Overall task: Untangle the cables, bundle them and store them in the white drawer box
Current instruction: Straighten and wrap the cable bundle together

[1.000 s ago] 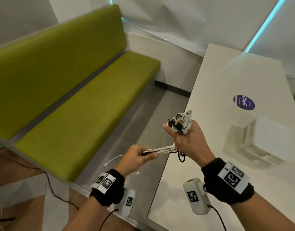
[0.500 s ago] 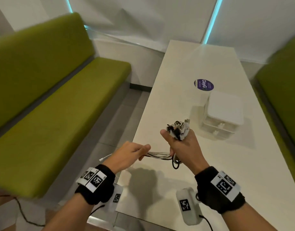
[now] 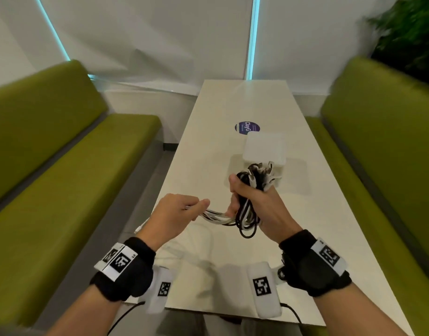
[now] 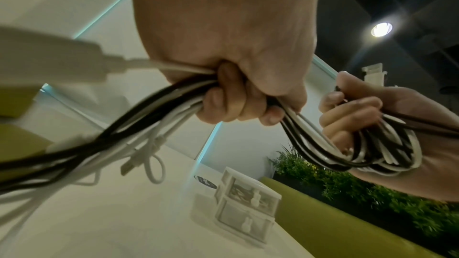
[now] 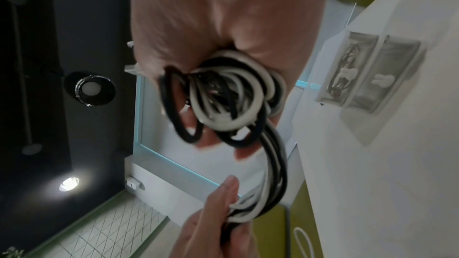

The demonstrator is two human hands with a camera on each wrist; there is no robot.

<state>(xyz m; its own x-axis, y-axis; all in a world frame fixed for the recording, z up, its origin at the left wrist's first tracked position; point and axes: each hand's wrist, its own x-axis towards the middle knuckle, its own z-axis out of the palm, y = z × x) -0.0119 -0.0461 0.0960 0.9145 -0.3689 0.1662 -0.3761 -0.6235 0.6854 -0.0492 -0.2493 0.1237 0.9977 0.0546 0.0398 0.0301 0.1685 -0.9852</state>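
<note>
My right hand (image 3: pixel 253 202) grips a coiled bundle of black and white cables (image 3: pixel 247 214), with plugs (image 3: pixel 265 173) sticking out above the fist; the loops (image 5: pixel 223 101) fill the right wrist view. My left hand (image 3: pixel 182 212) grips the loose strands (image 3: pixel 216 215) running out of that bundle, fingers curled round them (image 4: pixel 238 103). Their free ends (image 4: pixel 139 162) trail down past my left wrist. The white drawer box (image 3: pixel 264 149) stands on the table (image 3: pixel 208 146) just beyond my right hand, with two clear-fronted drawers (image 4: pixel 248 209), both pushed in; the upper holds cables.
A round purple sticker (image 3: pixel 247 127) lies behind the box. Green benches (image 3: pixel 70 190) (image 3: pixel 383 166) flank the long table on both sides. A plant (image 3: pixel 412 37) stands at the far right corner. Both hands hover over the table's near left part.
The view has swung right from the left bench to the table. Both hands, holding the cables throughout, now hang over the table, closer to the drawer box.
</note>
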